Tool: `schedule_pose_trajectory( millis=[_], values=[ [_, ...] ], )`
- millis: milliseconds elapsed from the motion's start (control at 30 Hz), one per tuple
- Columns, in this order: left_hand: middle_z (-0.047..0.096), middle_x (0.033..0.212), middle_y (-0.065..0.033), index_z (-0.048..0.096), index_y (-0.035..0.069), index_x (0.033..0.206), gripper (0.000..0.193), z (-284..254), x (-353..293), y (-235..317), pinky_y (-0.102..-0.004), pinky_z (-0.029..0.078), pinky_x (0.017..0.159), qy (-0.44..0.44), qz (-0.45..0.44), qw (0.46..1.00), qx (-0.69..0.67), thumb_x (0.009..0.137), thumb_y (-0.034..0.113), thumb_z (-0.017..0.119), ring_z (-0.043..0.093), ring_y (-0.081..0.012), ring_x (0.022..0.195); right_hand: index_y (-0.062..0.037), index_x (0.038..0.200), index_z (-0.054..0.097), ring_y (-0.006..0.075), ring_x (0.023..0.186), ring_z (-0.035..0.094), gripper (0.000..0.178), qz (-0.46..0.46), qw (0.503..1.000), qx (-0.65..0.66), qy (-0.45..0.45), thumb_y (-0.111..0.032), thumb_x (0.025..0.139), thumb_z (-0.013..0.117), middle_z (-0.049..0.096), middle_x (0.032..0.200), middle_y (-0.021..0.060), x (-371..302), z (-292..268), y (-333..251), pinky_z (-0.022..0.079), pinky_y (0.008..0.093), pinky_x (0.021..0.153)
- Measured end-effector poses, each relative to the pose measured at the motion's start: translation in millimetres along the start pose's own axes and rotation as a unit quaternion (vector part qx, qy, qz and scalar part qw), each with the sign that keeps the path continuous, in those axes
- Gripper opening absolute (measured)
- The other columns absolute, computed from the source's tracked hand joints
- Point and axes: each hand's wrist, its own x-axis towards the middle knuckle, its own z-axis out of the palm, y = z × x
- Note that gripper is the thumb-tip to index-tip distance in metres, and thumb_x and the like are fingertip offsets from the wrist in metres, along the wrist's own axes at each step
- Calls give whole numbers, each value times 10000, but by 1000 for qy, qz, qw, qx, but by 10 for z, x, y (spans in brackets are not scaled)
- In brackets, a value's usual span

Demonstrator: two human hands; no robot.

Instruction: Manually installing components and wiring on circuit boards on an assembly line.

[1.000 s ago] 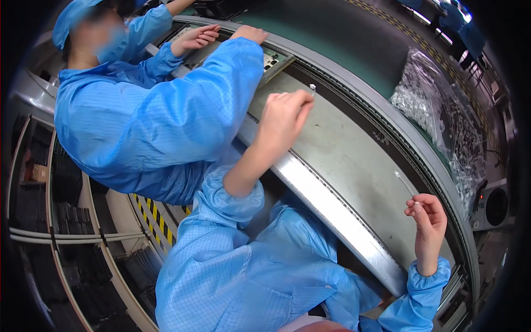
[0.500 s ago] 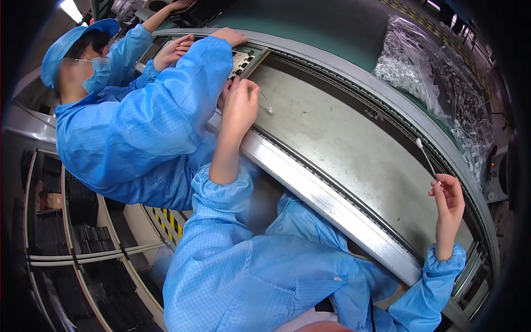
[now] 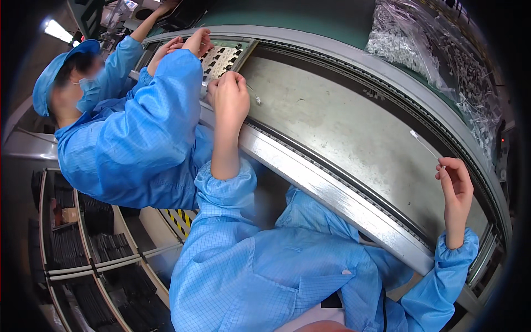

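My right hand (image 3: 457, 185) pinches a thin cable (image 3: 427, 147) between thumb and fingertips, over the right part of the conveyor. The cable slants up and left to a small white end. At the board's near edge my left hand (image 3: 231, 99) is closed, fingertips together and partly hidden behind the hand. Out from it runs another thin cable (image 3: 254, 92) with a whitish tip. Just beyond lies a panel (image 3: 228, 58) with rows of black parts in a metal-edged frame. A co-worker's hand (image 3: 200, 41) is over the panel's far left corner.
The conveyor's metal plate (image 3: 332, 116) stretches between a near rail (image 3: 337, 188) and a far rail (image 3: 354, 67). Clear bags of white cables (image 3: 406, 50) lie on the green surface beyond. On my left a co-worker (image 3: 133, 127) leans close; racks (image 3: 91, 268) hold dark flat items below.
The co-worker's nearer hand has drawn back to the left, showing more of the panel. My view has shifted slightly. The cable in my right hand slants more; my left hand stays by the panel.
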Motion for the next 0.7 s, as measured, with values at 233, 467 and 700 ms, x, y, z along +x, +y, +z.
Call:
schedule_pose_trajectory(
  millis=[233, 467, 700],
  values=[
    [702, 854, -210, 701, 38, 929, 180, 14, 58, -9, -489, 505, 819, -24, -10, 1000, -8, 899, 208, 649, 666, -417, 876, 5, 1114, 637, 105, 907, 551, 144, -10, 1000, -7, -6, -40, 990, 576, 592, 1010, 30, 41, -38, -14, 431, 238, 845],
    [715, 892, -202, 709, 38, 955, 212, -177, 36, 160, -485, 485, 887, -79, -68, 992, -76, 918, 228, 622, 642, -410, 941, 39, 1124, 681, 131, 941, 609, 187, -65, 996, -5, 53, -34, 984, 581, 656, 1087, 66, 30, -264, -137, 484, 263, 896],
    [696, 861, -195, 654, 18, 970, 175, -570, -483, 1090, -501, 503, 799, -120, 49, 976, -175, 944, 181, 594, 623, -413, 877, 33, 1266, 657, 136, 1001, 659, 291, -136, 983, 26, 123, -97, 1019, 578, 695, 1175, 114, -52, -452, -291, 494, 263, 950]
  ],
)
